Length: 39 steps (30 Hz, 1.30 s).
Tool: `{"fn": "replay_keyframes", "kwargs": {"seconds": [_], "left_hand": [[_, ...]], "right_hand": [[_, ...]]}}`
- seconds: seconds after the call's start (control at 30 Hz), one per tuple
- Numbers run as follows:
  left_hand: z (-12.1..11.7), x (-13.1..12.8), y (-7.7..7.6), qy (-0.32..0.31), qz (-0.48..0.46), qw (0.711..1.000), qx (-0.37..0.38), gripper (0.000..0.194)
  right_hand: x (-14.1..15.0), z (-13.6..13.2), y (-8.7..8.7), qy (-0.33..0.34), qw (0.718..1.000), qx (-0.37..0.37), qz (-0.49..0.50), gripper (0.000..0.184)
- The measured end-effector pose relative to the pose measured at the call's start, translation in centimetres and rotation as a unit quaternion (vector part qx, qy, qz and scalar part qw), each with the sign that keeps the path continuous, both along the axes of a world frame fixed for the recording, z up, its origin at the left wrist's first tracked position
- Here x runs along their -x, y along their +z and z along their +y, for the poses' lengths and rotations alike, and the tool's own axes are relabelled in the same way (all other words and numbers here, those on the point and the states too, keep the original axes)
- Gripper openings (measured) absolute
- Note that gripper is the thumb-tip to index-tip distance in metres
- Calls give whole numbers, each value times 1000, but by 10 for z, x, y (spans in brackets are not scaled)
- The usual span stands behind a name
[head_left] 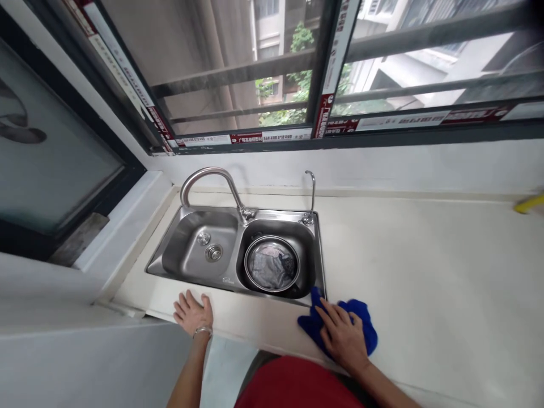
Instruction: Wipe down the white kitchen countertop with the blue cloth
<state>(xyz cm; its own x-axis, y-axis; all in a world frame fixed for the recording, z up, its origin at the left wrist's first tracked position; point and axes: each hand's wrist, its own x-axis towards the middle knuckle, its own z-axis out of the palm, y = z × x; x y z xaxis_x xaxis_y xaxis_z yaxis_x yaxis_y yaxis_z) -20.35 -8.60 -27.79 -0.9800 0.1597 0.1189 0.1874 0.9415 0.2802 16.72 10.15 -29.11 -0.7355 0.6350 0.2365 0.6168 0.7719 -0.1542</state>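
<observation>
The right hand lies palm down on a bunched blue cloth, fingers extended over it rather than closed; the cloth rests on the pale countertop and touches the front right corner of the double sink. The left hand, open with fingers spread, is at the counter's front edge before the left basin

The bunched royal-blue cloth at the near right looks soft and matt against the smooth, faintly glossy cream tabletop. The silver double-basin sink and thick arched silver faucet are satin-sheened metal; the slim hooked silver tap at the far right and round silver bowl look like shinier metal.
</observation>
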Motion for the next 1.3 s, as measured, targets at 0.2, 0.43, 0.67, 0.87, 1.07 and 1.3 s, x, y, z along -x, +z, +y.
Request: {"fn": "replay_keyframes", "kwargs": {"seconds": [0.2, 0.43, 0.67, 0.87, 1.07, 1.3], "left_hand": [[0, 0, 2, 1, 7, 1000, -12, 68], [7, -19, 6, -66, -11, 996, -65, 61], [44, -138, 8, -348, -166, 875, -294, 56], [46, -158, 2, -392, -138, 895, -162, 58], [37, -170, -1, -460, -13, 886, -54, 61], [-4, -137, -18, -389, 28, 921, -16, 55]], "right_hand": [[43, -11, 0, 46, 997, 28, 54, 49], [93, -36, 10, 59, 978, 162, 122, 47], [163, -55, 14, 98, 888, 365, 262, 40], [113, -12, -3, 25, 853, 300, 426, 33], [27, 30, -35, 31, 917, 173, 359, 30], [1, 35, -72, 135, 943, 108, 286, 30]]}}
